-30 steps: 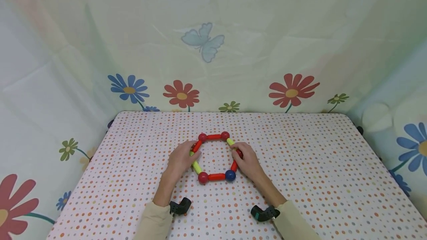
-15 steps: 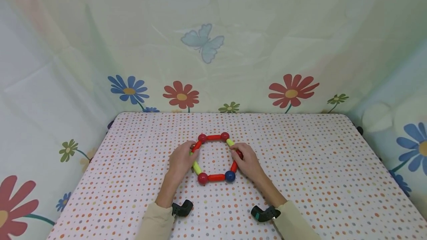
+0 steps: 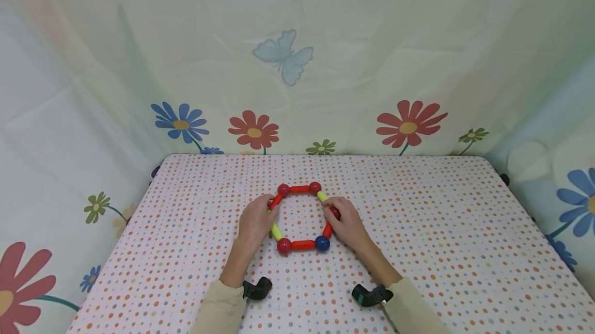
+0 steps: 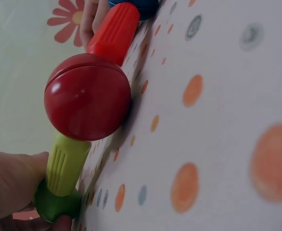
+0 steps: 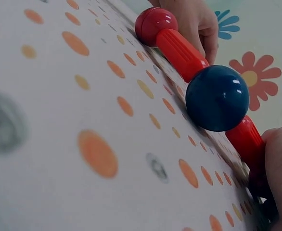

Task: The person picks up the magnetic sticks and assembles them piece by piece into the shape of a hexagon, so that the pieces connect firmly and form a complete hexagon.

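Observation:
A six-sided ring of magnetic rods and balls lies on the dotted tabletop in the head view. Two red balls and a red rod [image 3: 299, 189] form its far side. Its near side has a red ball [image 3: 284, 245], a red rod [image 3: 303, 245] and a blue ball [image 3: 322, 243]. My left hand [image 3: 253, 222] grips the left corner, its fingers around a green ball [image 4: 57, 204] beside the yellow-green rod [image 4: 66, 163]. At the right corner my right hand [image 3: 348, 223] holds a dark red ball [image 3: 334, 213], between a yellow-green rod [image 3: 322, 196] and a red rod [image 3: 327, 231].
The table [image 3: 186, 251] has a white cloth with coloured dots. Flower-printed curtains [image 3: 344, 60] hang behind it and at both sides. Black wrist cameras [image 3: 372, 295] jut inward from both wrists, low over the cloth.
My left wrist has shifted slightly to the right. The ring keeps its shape, and both hands keep their hold at the same corners.

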Available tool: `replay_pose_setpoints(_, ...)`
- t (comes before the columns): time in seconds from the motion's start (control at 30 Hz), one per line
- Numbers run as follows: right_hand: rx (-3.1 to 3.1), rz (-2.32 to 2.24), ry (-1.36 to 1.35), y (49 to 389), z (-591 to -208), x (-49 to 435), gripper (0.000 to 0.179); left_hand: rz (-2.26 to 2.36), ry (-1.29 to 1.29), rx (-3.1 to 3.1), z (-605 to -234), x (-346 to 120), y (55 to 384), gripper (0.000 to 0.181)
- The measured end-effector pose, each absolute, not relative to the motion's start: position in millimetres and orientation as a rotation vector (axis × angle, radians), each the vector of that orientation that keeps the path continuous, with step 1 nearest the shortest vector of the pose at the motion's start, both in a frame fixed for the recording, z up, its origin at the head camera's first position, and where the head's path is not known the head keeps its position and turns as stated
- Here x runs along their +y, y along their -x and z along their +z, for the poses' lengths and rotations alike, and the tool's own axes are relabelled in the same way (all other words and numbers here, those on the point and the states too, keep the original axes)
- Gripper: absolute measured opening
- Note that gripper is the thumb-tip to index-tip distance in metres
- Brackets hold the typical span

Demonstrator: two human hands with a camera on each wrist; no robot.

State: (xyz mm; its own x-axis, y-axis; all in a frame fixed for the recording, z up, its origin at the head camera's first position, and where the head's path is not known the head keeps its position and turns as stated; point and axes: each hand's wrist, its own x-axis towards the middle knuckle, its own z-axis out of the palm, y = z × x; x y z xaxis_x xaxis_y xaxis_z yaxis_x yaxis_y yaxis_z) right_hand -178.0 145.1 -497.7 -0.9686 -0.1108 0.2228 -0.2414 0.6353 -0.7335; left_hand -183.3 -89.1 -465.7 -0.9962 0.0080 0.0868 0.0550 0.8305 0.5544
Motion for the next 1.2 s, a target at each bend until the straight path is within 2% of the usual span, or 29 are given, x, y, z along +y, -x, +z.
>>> replay_pose_setpoints(0.2,-2.706,1.228,-0.265,178.2,-498.5,146.5,0.019,-0.867,0.104,-2.971,-462.6,-88.8,183.7,0.035)
replay_pose_setpoints(0.5,-2.716,1.28,-0.237,173.5,-499.1,144.8,0.036,-0.915,0.14,-2.989,-464.2,-94.1,180.2,0.037)
replay_pose_setpoints(1.2,-2.719,1.254,-0.246,176.8,-497.6,146.0,0.039,-0.9,0.148,-2.971,-467.1,-95.6,185.5,0.036)
